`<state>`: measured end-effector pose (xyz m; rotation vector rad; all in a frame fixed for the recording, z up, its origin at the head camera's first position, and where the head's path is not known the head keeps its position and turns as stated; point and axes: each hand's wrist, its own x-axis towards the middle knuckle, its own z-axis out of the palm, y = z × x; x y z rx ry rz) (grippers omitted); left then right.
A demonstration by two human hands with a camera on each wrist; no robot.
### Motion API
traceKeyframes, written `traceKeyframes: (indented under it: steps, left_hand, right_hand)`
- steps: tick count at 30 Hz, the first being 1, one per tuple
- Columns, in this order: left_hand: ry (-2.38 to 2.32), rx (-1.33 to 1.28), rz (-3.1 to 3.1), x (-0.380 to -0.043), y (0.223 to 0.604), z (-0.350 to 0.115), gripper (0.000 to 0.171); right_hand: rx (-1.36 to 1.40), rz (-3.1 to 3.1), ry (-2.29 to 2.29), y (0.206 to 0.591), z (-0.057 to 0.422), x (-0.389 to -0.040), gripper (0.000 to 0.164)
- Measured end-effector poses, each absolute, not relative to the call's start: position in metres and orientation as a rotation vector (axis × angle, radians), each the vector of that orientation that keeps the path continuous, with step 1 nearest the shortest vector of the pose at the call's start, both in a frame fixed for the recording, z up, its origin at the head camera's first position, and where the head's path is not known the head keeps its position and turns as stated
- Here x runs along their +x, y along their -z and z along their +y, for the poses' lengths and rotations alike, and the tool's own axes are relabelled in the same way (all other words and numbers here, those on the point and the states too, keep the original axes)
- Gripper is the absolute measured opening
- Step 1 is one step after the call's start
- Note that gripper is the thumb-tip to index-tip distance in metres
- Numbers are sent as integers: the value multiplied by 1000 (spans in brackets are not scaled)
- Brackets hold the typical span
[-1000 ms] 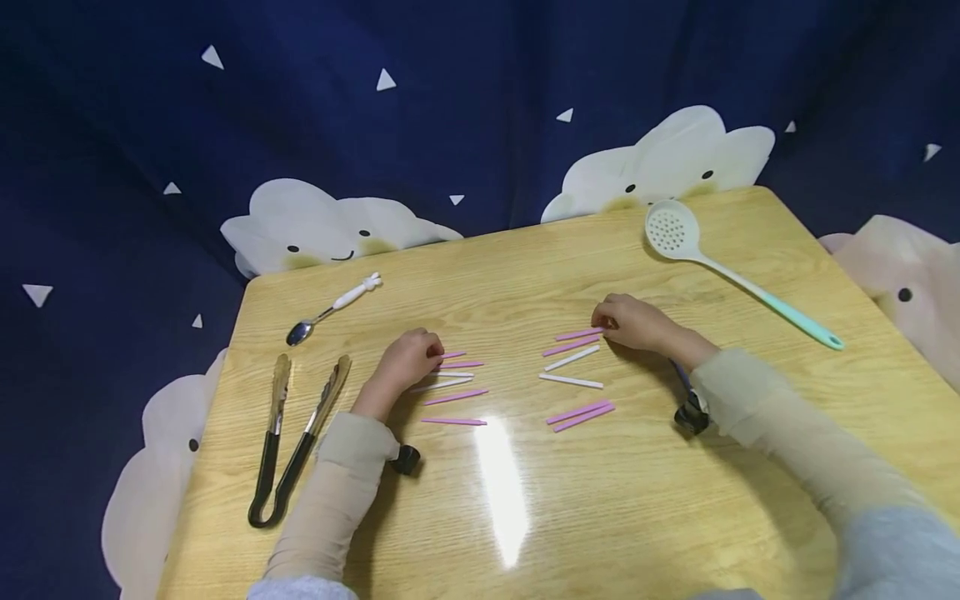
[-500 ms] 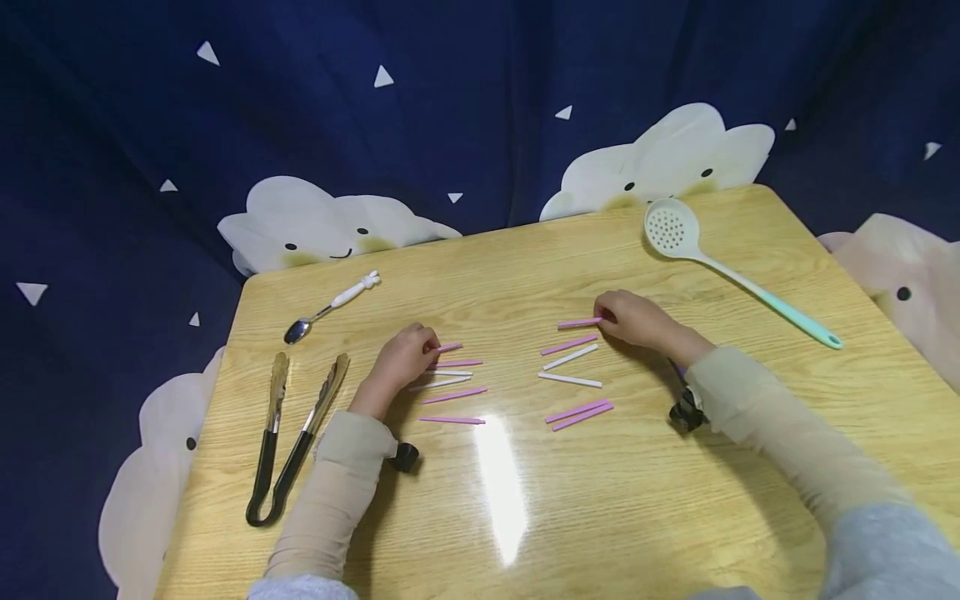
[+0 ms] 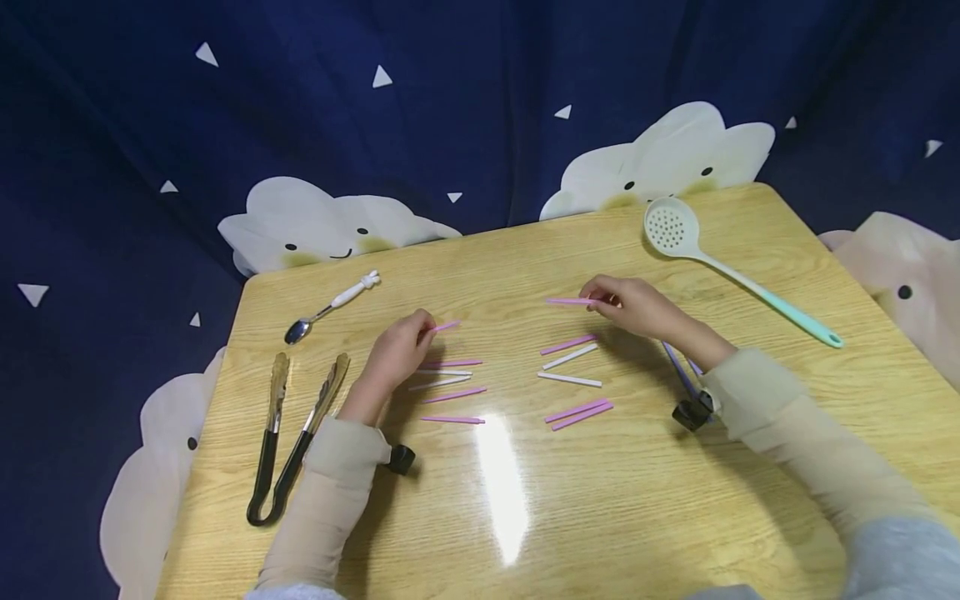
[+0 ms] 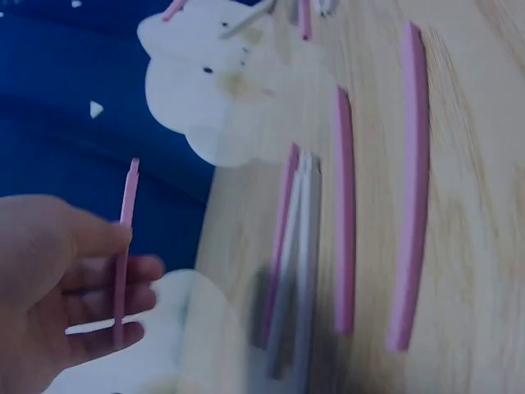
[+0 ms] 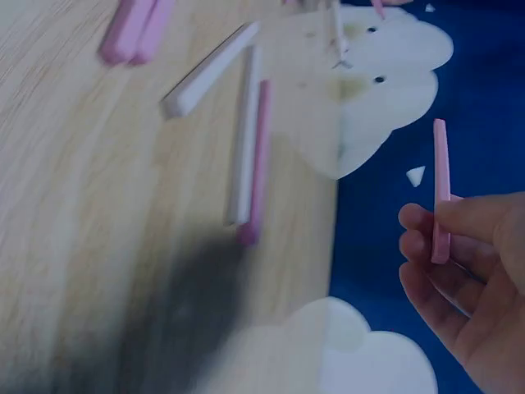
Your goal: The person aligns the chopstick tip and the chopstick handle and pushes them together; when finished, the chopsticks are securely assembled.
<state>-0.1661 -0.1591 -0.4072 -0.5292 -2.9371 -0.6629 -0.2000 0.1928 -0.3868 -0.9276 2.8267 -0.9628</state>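
My left hand [image 3: 395, 348] pinches a thin pink stick [image 4: 129, 197] between thumb and fingers, its narrower tip pointing away from the hand. My right hand [image 3: 630, 307] holds another pink stick [image 5: 441, 164] by one end, thumb against fingers. Both held sticks are raised over the far part of the tabletop. Below the left hand lies a loose row of pink sticks [image 3: 455, 396] and two white sticks [image 4: 305, 246]. A matching row, with pink sticks [image 3: 568, 344] and two white sticks [image 3: 570, 379], lies near the right hand.
Open tongs [image 3: 272, 450] with black handles lie left of the left arm, a spoon [image 3: 330, 308] with a white handle beyond them. At the back right rests a perforated skimmer [image 3: 720, 267]. A dark blue curtain [image 3: 480, 100] hangs behind the wooden table [image 3: 615, 517].
Both hands have lifted a pink stick from the far end of each row and moved away from the body. The other sticks stay where they were.
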Motion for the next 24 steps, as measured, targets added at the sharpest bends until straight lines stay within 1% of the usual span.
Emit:
traceKeyframes:
  steps: [4, 9, 13, 20, 24]
  left_hand:
    - [670, -535, -2849, -163, 399, -155, 7]
    - [679, -532, -2780, -156, 387, -149, 9]
    - [734, -541, -2755, -148, 377, -145, 10]
    - [1052, -546, -2720, -132, 360, -137, 10]
    - [1109, -573, -2629, -123, 351, -132, 10]
  right_hand:
    - [-988, 2837, 1017, 377, 188, -194, 20]
    - [-1029, 2825, 1073, 362, 183, -185, 14]
    - [-1016, 2800, 1113, 353, 178, -178, 16]
    - [-953, 2706, 1301, 340, 167, -164, 14]
    - [-932, 2683, 1331, 338, 162, -157, 16]
